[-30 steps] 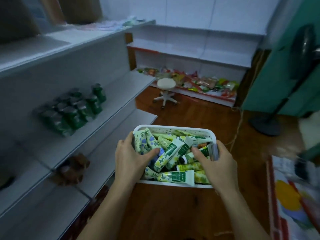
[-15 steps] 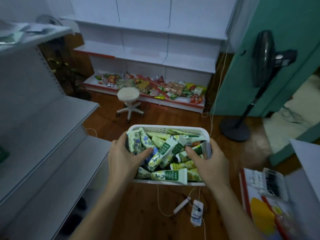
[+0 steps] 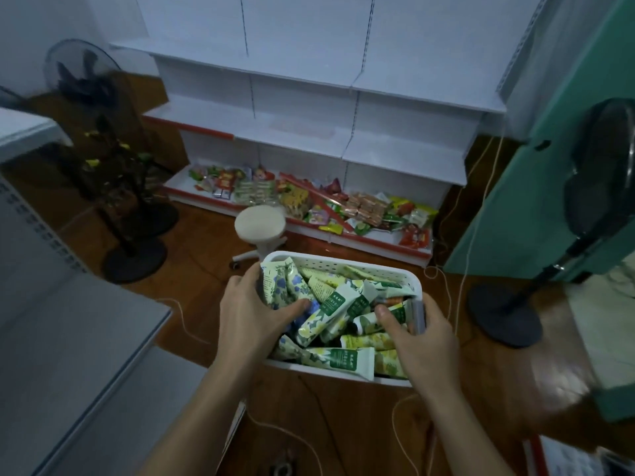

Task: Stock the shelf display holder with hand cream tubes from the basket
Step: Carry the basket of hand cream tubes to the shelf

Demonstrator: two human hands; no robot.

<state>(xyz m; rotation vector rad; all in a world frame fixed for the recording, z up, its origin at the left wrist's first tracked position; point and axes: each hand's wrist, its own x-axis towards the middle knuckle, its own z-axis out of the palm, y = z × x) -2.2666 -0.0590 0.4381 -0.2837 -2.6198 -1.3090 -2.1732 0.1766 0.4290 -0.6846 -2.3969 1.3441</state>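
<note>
A white perforated basket (image 3: 347, 261) is being carried above the wooden floor (image 3: 343, 424), heaped with green, yellow and blue floral hand cream tubes (image 3: 331, 304) lying crisscrossed. The left hand (image 3: 252, 319) is gripping its left rim, the right hand (image 3: 417, 341) is clasping its right rim, thumbs pressing onto tubes.

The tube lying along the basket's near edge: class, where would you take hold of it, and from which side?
Take the hand cream tube across its flat mid-body, from above. It lies on its side atop the pile along the basket near wall, broad face up, crimped end right, nothing covering it.
</note>
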